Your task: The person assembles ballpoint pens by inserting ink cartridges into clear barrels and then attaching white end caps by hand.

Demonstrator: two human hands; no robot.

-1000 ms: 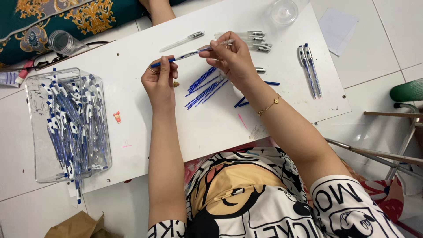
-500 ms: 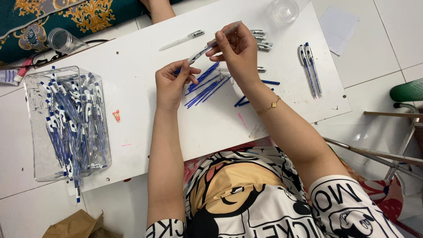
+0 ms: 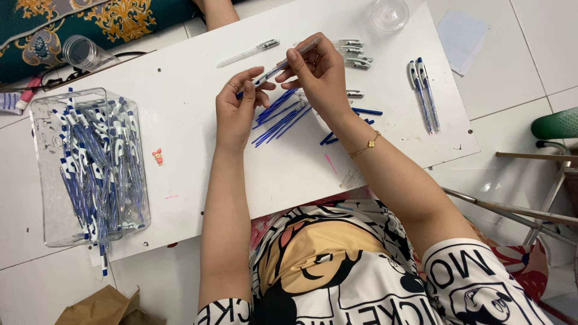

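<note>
Above the middle of the white counter (image 3: 198, 174), both hands hold one clear pen (image 3: 283, 63) slanted between them, lifted off the surface. The left hand (image 3: 238, 108) has its grip closed on the pen's lower, blue-tipped end, thumb and forefinger pinching it. The right hand (image 3: 319, 75) has its grip clamped on the upper part of the barrel, fingertips pressed together around it.

Just beneath the hands lies a loose bunch of blue refills (image 3: 280, 117), fanned out on the counter, with a few more blue pieces (image 3: 355, 120) beside the right wrist, which wears a thin gold bracelet (image 3: 364, 146). Beyond the right hand, several clear pen barrels (image 3: 355, 54) lie in a small cluster, and one separate clear pen (image 3: 248, 53) rests near the far edge. Two finished blue-and-white pens (image 3: 424, 93) lie side by side well to the right. At the left stands a clear plastic box (image 3: 45, 174) heaped with many blue-and-white pens. A small red figure (image 3: 158, 156) sits just beside it. A clear cup (image 3: 389, 13) stands at the far edge.
</note>
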